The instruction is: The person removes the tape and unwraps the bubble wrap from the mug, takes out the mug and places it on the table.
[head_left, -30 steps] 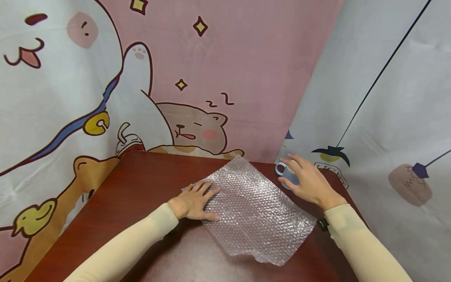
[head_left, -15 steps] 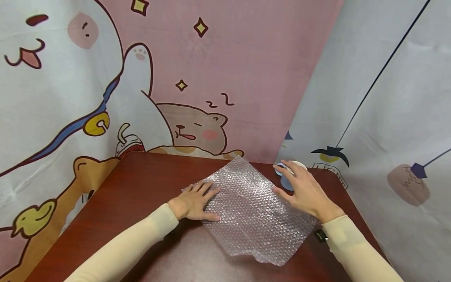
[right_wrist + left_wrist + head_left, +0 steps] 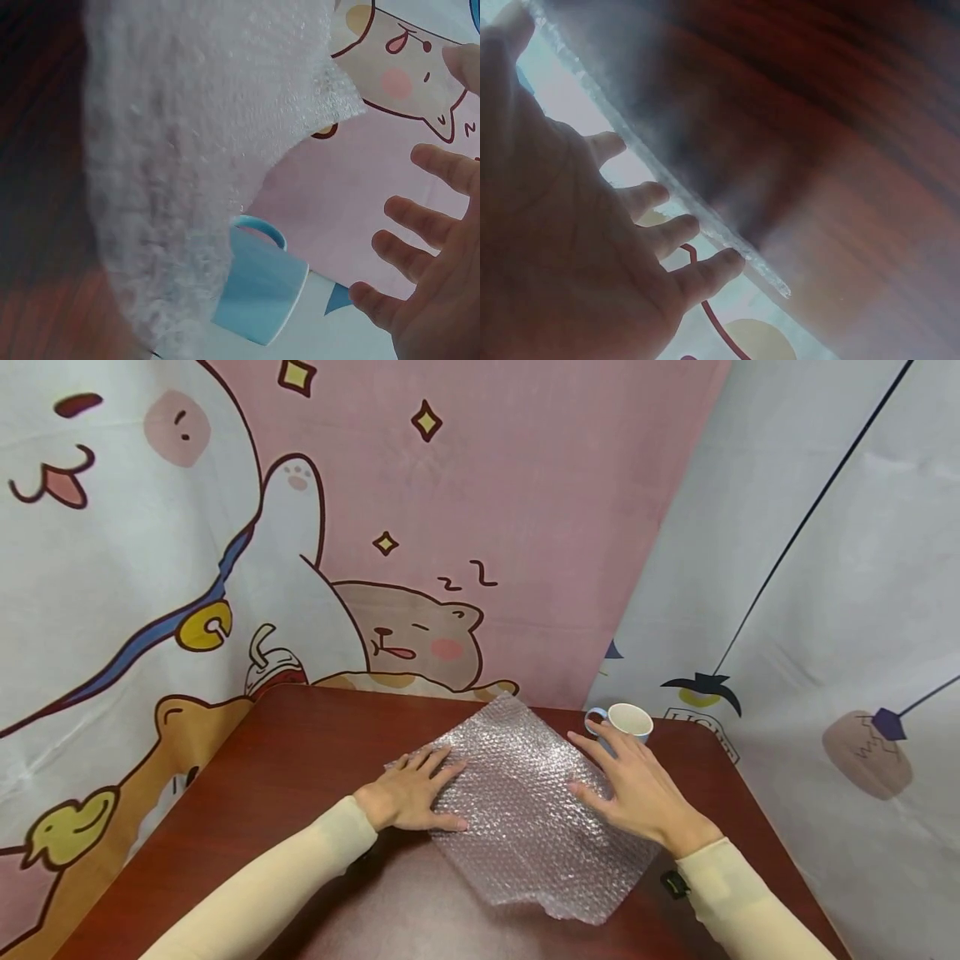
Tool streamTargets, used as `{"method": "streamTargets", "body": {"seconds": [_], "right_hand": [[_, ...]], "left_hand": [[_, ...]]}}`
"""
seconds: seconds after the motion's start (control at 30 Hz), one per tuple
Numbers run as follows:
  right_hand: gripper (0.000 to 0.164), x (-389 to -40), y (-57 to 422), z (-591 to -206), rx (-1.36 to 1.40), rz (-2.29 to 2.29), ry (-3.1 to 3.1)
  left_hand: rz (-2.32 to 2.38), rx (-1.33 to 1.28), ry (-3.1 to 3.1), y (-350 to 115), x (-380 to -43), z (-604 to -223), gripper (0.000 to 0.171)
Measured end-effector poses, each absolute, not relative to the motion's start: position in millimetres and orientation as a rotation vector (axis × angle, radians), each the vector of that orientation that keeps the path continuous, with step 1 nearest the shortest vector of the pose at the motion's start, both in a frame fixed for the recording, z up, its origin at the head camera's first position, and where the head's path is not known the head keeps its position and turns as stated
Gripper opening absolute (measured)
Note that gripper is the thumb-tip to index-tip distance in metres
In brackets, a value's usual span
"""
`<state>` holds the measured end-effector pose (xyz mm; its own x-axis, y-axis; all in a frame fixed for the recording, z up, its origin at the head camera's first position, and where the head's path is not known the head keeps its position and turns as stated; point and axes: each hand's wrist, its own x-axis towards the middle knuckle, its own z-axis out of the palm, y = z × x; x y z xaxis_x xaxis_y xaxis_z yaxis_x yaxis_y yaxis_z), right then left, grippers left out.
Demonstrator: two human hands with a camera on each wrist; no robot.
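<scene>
A sheet of clear bubble wrap [image 3: 525, 810] lies on the dark red table, one corner pointing to the back. My left hand [image 3: 408, 793] rests with spread fingers on its left edge; in the left wrist view the fingertips [image 3: 679, 225] touch the sheet's edge. My right hand [image 3: 637, 785] hovers with fingers apart over the sheet's right side, holding nothing. Just behind it stands a light blue mug [image 3: 630, 720] with a white inside, its lower part hidden by the hand. In the right wrist view the mug [image 3: 262, 289] shows beyond the bubble wrap, handle toward the sheet.
The table [image 3: 315, 743] ends at a printed cloth backdrop [image 3: 525, 527] at the back. More cloth [image 3: 825, 610] hangs close along the right edge. A small dark device [image 3: 675, 884] sits at the right wrist.
My right hand has moved from beside the mug leftward and toward me, over the bubble wrap, uncovering the mug's rim. The left hand has stayed in place.
</scene>
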<state>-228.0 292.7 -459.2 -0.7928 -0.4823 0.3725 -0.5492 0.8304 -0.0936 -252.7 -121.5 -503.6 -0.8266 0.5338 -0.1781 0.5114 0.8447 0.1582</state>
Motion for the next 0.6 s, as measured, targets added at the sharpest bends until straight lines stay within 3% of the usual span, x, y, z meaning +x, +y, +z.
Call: {"method": "streamTargets", "body": {"seconds": [0.6], "right_hand": [[0.085, -215.0, 287.0, -474.2, 0.798, 0.318, -2.681]], "left_hand": [[0.332, 0.872, 2.904, -133.2, -247.1, -500.9, 0.106]]}}
